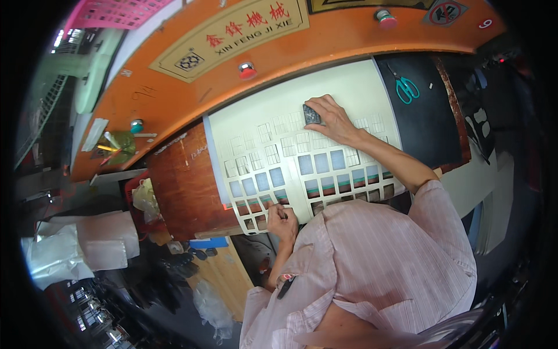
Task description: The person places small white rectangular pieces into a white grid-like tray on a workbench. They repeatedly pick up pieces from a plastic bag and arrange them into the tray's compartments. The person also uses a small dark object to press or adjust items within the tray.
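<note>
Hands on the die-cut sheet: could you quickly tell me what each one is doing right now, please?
Left hand: closed, gripping the near edge of the cream die-cut sheet.
Right hand: closed on a small dark block, pressing it onto the sheet.

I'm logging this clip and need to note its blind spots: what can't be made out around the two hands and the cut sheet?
Head view only:
- The dark block under the right hand: fingers cover most of it, so its kind is unclear.
- Left hand: curled at the cream die-cut sheet edge; whether it pinches anything is too small to tell.
- The sheet's near edge: hidden by the pink shirt.
</note>
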{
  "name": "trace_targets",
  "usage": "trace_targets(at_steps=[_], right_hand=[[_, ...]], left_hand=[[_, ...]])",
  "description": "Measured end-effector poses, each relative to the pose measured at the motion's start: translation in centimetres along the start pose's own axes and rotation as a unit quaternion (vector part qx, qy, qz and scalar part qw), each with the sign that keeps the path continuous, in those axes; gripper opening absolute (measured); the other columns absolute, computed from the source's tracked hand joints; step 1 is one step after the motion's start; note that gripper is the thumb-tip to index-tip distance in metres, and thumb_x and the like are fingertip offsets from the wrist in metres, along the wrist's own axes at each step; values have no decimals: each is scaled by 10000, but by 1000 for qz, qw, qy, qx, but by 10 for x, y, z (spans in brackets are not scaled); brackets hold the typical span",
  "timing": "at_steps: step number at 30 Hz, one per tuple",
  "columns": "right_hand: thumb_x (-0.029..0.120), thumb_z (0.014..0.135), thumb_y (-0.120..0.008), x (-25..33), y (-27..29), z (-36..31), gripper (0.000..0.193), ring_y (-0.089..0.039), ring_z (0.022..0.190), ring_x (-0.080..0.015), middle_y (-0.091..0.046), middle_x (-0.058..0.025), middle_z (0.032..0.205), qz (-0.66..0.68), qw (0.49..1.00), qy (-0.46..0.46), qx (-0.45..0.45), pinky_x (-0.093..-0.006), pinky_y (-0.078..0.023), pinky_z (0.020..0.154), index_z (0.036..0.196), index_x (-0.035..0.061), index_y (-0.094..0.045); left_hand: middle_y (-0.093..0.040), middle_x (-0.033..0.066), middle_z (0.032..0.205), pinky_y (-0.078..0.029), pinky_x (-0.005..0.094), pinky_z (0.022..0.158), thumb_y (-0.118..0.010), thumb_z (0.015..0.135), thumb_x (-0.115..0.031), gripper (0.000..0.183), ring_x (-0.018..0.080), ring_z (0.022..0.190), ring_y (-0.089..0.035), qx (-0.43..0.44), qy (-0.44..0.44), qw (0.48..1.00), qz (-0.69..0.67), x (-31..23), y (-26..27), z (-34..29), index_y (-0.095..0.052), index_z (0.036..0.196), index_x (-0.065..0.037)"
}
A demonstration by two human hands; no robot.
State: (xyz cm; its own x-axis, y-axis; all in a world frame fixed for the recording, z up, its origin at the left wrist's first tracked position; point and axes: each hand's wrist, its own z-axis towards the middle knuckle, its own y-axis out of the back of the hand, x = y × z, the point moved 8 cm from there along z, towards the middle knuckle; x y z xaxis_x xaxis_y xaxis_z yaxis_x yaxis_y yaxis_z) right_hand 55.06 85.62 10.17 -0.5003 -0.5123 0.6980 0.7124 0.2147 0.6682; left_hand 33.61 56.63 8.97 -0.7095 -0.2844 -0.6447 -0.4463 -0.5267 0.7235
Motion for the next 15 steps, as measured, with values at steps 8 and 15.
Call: trace_targets(at_steps=[8,15], right_hand=[[174,915,-781,22,109,-59,393,-657,1075,-300,-653,-165,1210,41,970,-69,-231,-378,-566,898,1246,4,-653],[123,1018,-648,62,252,-113,130,-625,784,-231,-640,-118,899,-29,896,4,-444,-340,-495,721,1026,-6,-662]], left_hand=[[-476,86,626,-407,393,530,-627,782,-13,37,238,521,-471,-25,-64,997,-18,-5,0,11,-600,787,-38],[-493,115,636,-418,437,551,-629,775,-22,48,300,537,-502,-19,-103,994,-29,-8,-3,20,-584,786,-34]])
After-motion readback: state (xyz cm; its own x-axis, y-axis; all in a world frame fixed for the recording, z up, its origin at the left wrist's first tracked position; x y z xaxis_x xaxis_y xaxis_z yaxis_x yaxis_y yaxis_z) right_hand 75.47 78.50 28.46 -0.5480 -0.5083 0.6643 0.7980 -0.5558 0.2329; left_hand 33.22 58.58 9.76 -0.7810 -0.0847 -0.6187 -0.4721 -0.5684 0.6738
